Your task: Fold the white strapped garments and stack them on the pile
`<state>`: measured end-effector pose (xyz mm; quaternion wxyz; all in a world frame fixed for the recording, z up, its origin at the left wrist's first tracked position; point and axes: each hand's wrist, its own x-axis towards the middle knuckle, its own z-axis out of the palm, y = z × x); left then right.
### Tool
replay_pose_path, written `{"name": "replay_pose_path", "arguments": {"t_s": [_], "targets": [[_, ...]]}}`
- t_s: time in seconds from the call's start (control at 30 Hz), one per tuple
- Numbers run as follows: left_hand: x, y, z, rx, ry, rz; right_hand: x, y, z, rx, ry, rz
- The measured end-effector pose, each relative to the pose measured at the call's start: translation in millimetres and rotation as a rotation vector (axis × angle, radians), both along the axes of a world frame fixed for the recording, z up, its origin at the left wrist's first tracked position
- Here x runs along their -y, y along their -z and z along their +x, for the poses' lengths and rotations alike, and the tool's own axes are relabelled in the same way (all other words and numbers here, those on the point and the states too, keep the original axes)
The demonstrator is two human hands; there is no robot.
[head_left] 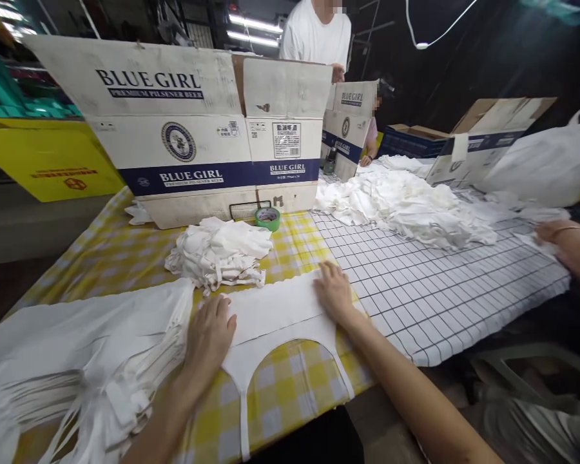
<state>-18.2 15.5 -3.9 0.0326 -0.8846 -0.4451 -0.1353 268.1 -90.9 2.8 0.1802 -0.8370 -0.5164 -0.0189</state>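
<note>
A white strappy camisole [280, 316] lies spread flat, its thin straps pointing toward me. My left hand [210, 332] rests on its left edge, fingers stretched out and lying flat. On the opposite edge, my right hand [334, 291] presses down with its fingers extended. Just left of my left hand is a thick stack of similar white garments [91, 322], its straps hanging loose toward me. Beyond the camisole sits a crumpled heap of white garments [217, 251].
A BLUE GIRL carton [183, 142] stands behind the heap, with a roll of green tape [267, 219] before it. To the right, a large white garment pile [406, 203] covers part of the grid-patterned cloth [415, 290]. A co-worker's arm [573, 241] reaches in at right; another person [316, 32] stands behind.
</note>
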Motion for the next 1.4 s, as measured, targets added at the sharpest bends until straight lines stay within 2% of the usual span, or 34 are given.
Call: {"name": "replay_pose_path", "arguments": {"t_s": [0.07,0.13,0.23,0.3,0.37,0.43,0.47,0.53,0.57,0.6,0.63,0.73,0.77,0.87,0.97,1.03,1.1,1.27,1.4], "targets": [[2,11.5,2,-0.012,0.126,-0.041,5,4.5,-3,0.018,-0.173,-0.040],[2,23.8,0,-0.046,0.152,-0.092,9,8.6,-1,0.000,-0.257,-0.112],[-1,36.9,-10,-0.089,0.087,-0.124,19,4.8,8,-0.055,-0.150,-0.178],[-4,40.0,-14,-0.104,0.028,-0.125,34,-6.3,8,-0.102,-0.050,-0.131],[-3,38.8,-13,-0.102,0.000,-0.117,62,-20.7,1,-0.203,0.001,-0.026],[1,33.9,-3,-0.082,0.056,-0.117,103,-32.2,-11,-0.393,-0.070,0.022],[4,30.4,6,-0.068,0.114,-0.119,127,-35.0,-17,-0.516,-0.163,-0.023],[14,22.5,30,-0.033,0.257,-0.125,172,-32.6,-27,-0.766,-0.391,-0.247],[20,18.5,44,-0.016,0.331,-0.128,192,-27.0,-31,-0.837,-0.428,-0.358],[26,14.8,59,0.001,0.401,-0.129,207,-18.8,-36,-0.853,-0.396,-0.425],[32,11.8,75,0.013,0.469,-0.131,217,-8.2,-40,-0.846,-0.296,-0.419],[52,9.2,115,0.034,0.624,-0.137,221,31.8,-58,-0.841,0.006,-0.214],[58,10.8,125,0.036,0.658,-0.139,215,46.0,-65,-0.897,0.032,-0.124],[72,20.8,141,0.030,0.705,-0.124,196,83.1,-86,-1.208,-0.049,0.095],[77,29.4,143,0.019,0.694,-0.091,195,101.2,-97,-1.368,-0.013,0.123],[78,30.9,142,0.018,0.683,-0.078,207,97.8,-95,-1.273,0.084,0.102],[78,29.8,141,0.016,0.680,-0.076,224,82.9,-86,-1.088,0.144,0.102],[80,26.5,142,0.032,0.672,-0.077,252,29.5,-67,-0.754,0.109,0.021],[81,25.3,141,0.043,0.672,-0.090,257,1.0,-64,-0.523,0.093,-0.014]]}}
